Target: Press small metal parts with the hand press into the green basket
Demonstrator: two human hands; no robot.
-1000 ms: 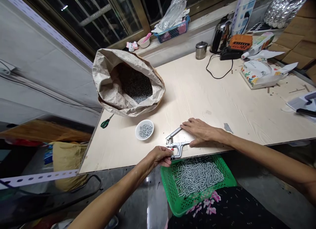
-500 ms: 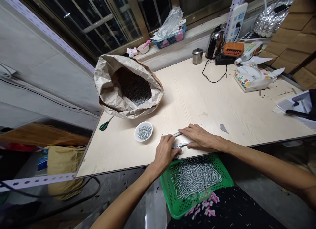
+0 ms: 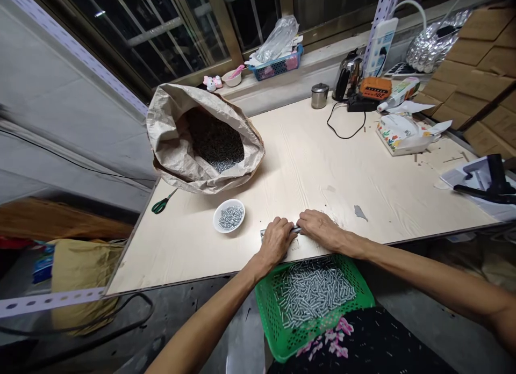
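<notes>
My left hand [image 3: 276,241] lies curled over a metal hand press tool [image 3: 297,229] at the near edge of the pale wooden table [image 3: 363,164]. My right hand [image 3: 320,229] rests on the same tool from the right, fingers pressed down on its handles. The two hands touch and hide nearly all of the tool. A small white bowl [image 3: 229,215] of little metal pieces stands just left of my left hand. Below the table edge, on my lap, sits a green plastic basket [image 3: 312,301] full of the same silvery pieces.
A big open paper sack [image 3: 201,140] of metal parts stands at the table's back left, with green-handled scissors [image 3: 162,203] beside it. A kettle [image 3: 346,76], a steel cup [image 3: 320,95], an orange device [image 3: 374,87] and a tissue box [image 3: 401,133] line the far right.
My left hand rose from the table edge onto the tool. Both hands pressed together, the open handles closed and the tool became covered.
</notes>
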